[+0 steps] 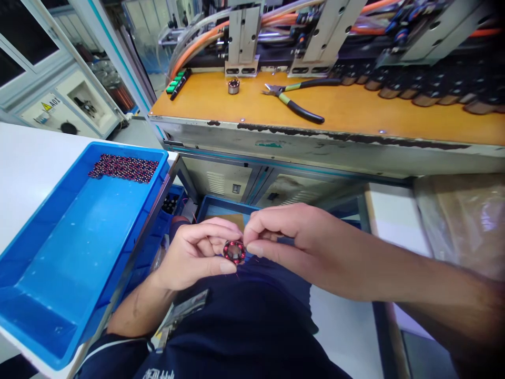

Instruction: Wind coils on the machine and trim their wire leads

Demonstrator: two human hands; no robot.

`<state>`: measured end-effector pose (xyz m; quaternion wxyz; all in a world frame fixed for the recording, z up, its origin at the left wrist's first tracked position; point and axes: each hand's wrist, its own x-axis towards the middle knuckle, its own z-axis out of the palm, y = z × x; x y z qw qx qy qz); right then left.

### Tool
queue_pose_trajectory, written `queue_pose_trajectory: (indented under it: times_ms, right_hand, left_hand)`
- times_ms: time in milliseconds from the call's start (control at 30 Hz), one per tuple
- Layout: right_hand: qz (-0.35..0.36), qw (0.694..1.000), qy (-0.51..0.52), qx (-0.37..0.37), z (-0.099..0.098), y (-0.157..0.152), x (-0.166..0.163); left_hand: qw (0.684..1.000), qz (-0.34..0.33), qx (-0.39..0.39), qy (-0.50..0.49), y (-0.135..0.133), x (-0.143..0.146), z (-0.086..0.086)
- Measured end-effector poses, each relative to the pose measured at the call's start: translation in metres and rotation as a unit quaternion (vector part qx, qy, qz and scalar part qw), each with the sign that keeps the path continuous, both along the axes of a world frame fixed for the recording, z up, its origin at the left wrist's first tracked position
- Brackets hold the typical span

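Between the thumb and fingers of my left hand is a small round motor stator, black with red windings around its open middle. My right hand is at the stator's right edge, with thumb and forefinger pinched together. Whatever the pinch holds, perhaps a thin wire end, is too small to make out. Both hands are above my lap, in front of my dark shirt.
A blue tray on the left holds rows of stators. On the orange bench are pliers, another stator, a marker and dark cylindrical parts. Machine brackets stand behind.
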<state>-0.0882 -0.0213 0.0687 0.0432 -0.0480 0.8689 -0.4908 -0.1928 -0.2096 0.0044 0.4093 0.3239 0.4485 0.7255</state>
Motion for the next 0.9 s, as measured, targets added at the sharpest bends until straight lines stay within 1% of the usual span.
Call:
queue_pose_trajectory:
  times_ms: [167, 400, 567, 667, 767, 833, 900]
  right_hand:
    - [0.01, 0.999, 0.026, -0.029, -0.002, 0.0, 0.003]
    - [0.013, 0.997, 0.03, -0.066, -0.004, -0.002, 0.005]
    - [0.007, 0.994, -0.006, -0.105, -0.004, -0.004, 0.007]
    - [-0.002, 0.993, -0.026, -0.115, -0.002, -0.006, 0.008]
    - [-0.004, 0.995, -0.031, -0.098, 0.0, -0.007, 0.011]
    - [0.038, 0.997, -0.017, -0.066, -0.001, -0.003, 0.015]
    - [0.088, 0.996, 0.029, -0.015, -0.004, 0.003, 0.019]
  left_hand:
    - [1.0, -0.016, 0.016, 0.006, 0.003, -0.001, -0.003]
    - [0.999, 0.003, 0.053, 0.002, 0.008, 0.002, -0.004]
    - [0.998, 0.023, 0.041, 0.03, 0.005, 0.002, -0.003]
    - [0.998, 0.019, 0.028, 0.044, 0.004, 0.002, -0.002]
    - [0.998, 0.016, 0.029, 0.049, 0.004, 0.003, -0.001]
    - [0.998, 0.013, 0.033, 0.044, 0.004, 0.004, -0.001]
    - [0.999, 0.002, 0.039, 0.028, 0.003, 0.004, -0.003]
